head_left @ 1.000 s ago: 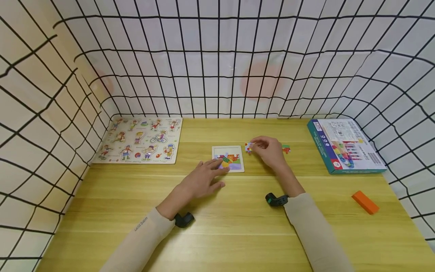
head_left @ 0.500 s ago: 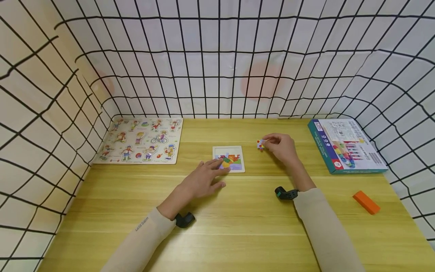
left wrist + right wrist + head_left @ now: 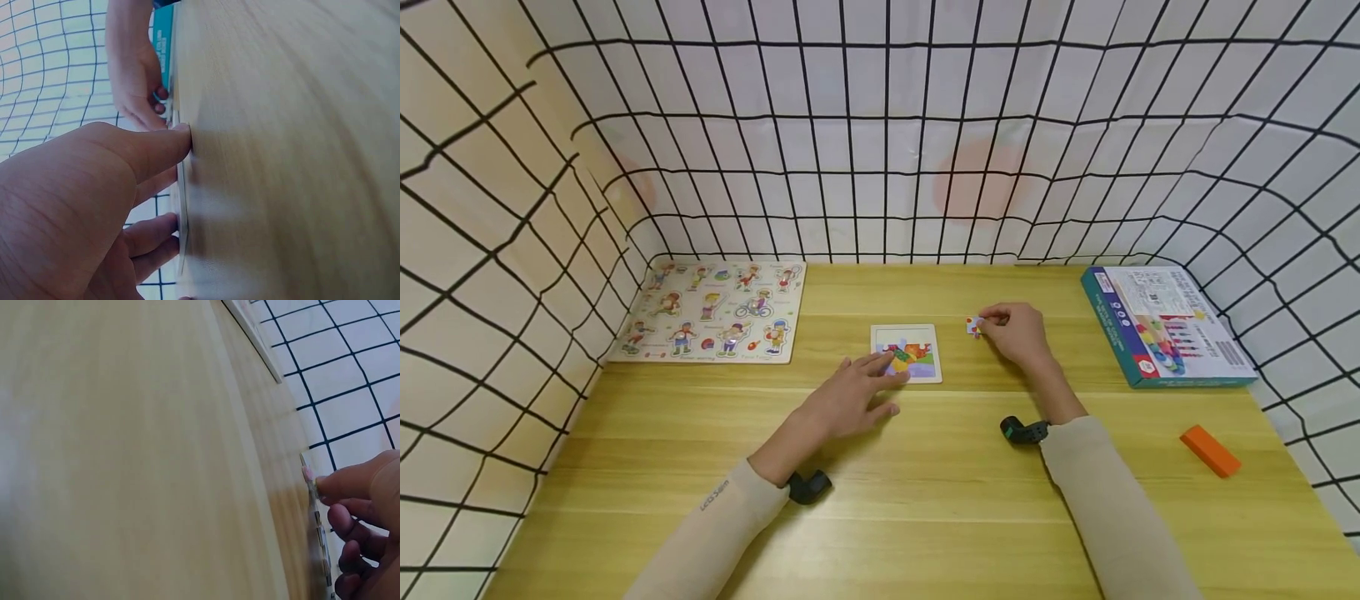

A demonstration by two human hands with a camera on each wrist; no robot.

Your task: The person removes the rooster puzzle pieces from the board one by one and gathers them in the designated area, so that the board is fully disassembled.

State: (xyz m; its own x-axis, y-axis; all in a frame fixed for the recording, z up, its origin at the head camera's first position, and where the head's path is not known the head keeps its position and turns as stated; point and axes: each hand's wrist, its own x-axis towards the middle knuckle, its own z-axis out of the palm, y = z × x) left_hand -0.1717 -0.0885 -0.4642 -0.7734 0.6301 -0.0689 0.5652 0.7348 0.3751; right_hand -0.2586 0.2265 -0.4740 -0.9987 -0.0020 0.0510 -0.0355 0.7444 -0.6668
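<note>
My left hand (image 3: 846, 398) lies with its fingers spread and fairly straight over the lower left of a small jigsaw tray (image 3: 887, 330). Part of a colourful picture fills that tray; its upper strip shows pale. In the left wrist view the fingertips press on the tray's thin edge (image 3: 183, 209). To the right, my right hand (image 3: 1018, 335) pinches a purple jigsaw piece (image 3: 972, 326) with red dots between thumb and forefinger. The right wrist view shows this piece (image 3: 307, 475) low at the tabletop, with a row of more pieces (image 3: 322, 544) beneath the curled fingers.
A wooden picture board (image 3: 700, 321) with children in sports poses lies at the back left. At the right is a teal and white box (image 3: 1168, 325), and nearer me an orange block (image 3: 1210, 451). White fabric with a black grid (image 3: 902, 133) encloses the table.
My right hand has moved right, away from the tray, taking the purple piece along; a green and red piece behind it became hidden. It has since shifted slightly nearer. The left hand stays put.
</note>
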